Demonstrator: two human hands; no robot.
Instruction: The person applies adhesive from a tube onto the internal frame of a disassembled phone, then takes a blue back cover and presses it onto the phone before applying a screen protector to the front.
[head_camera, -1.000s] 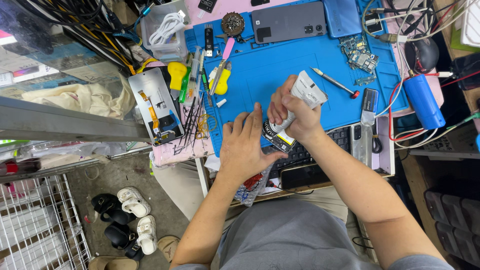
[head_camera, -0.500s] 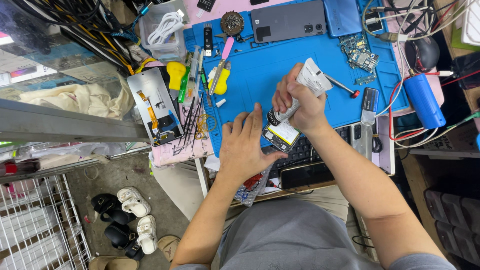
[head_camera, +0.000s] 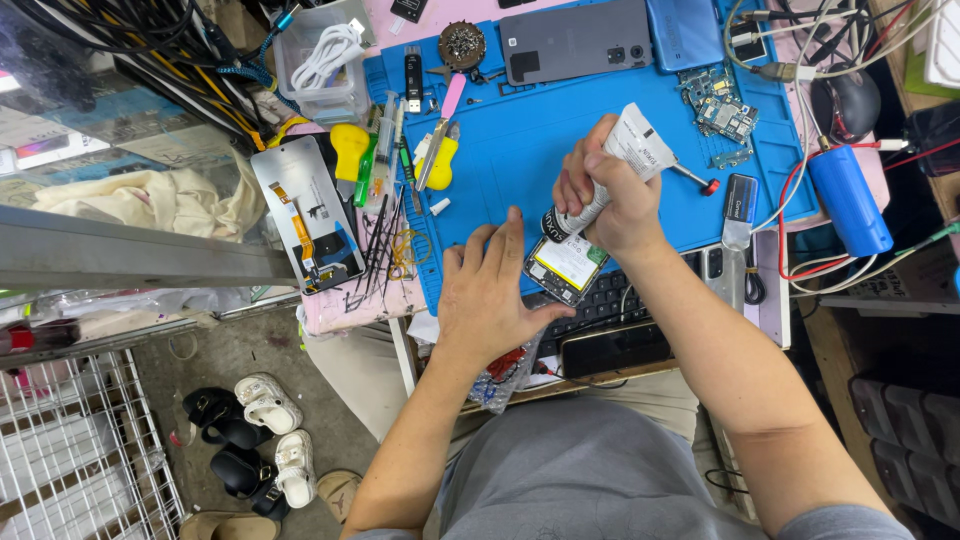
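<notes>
The glue tube (head_camera: 615, 170) was a squeezed, flattened white tube with a crimped tail and a dark neck, and the right hand (head_camera: 612, 195) gripped it with fingers wrapped tight around its middle. Its long axis ran on a slant, the crimped tail toward the far right corner of the blue work mat (head_camera: 520, 130) and the dark nozzle end down toward the near edge, right over the opened phone (head_camera: 566, 266). That phone, showing a pale battery and a dark frame, lay at the mat's near edge, partly on a black keyboard (head_camera: 610, 295). The left hand (head_camera: 490, 295) lay flat with fingers spread, its thumb touching the phone's near side, pressing down without gripping anything. Compared with half a second before, the tube had tipped a little steeper and the right hand had shifted slightly along the phone, while the left hand had stayed where it was. A red-tipped screwdriver (head_camera: 695, 180) lay just beside the right hand.
</notes>
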